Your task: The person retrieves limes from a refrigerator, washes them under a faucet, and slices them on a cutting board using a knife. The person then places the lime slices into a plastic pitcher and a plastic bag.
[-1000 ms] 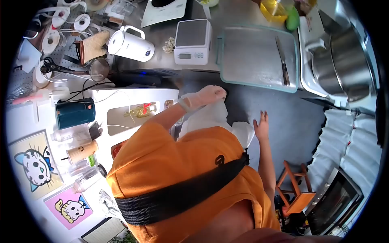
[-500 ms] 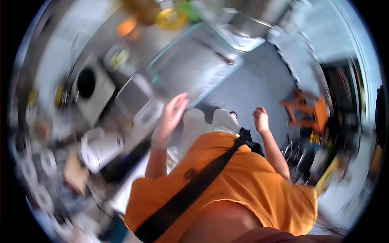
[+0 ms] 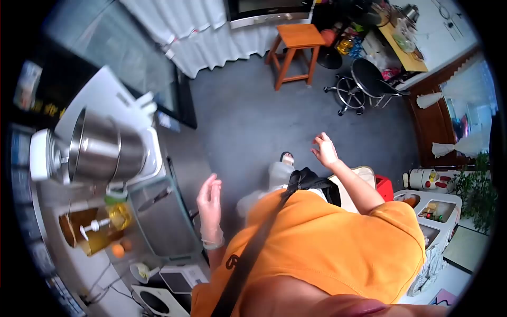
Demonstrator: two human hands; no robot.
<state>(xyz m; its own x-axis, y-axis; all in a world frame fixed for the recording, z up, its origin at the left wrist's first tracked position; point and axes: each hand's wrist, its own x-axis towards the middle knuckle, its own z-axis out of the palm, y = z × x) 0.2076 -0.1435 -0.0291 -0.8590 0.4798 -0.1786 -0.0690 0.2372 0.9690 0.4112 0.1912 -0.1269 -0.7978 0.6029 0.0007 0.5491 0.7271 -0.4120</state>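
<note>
My left hand (image 3: 209, 203), in what looks like a thin clear glove with a cuff at the wrist, hangs beside the counter with its fingers stretched and nothing in them. Nearest to it is a grey cutting board (image 3: 163, 227) with a pale green rim; a knife (image 3: 155, 198) lies on the board. Over the floor, my right hand (image 3: 325, 151) is held out with loosely bent fingers, apart and holding nothing. Beyond the board stands a stand mixer's large steel bowl (image 3: 103, 150).
A pump bottle (image 3: 120, 215), eggs (image 3: 118, 250), a small bowl (image 3: 140, 272) and a kitchen scale (image 3: 179, 278) sit along the counter. Ahead on the grey floor (image 3: 248, 113) are a wooden stool (image 3: 301, 36) and a black wheeled chair (image 3: 365, 76). A white cart (image 3: 449, 203) stands at right.
My view has swung to the right, so the counter now lies at my left and the stool straight ahead. Both hands stay empty.
</note>
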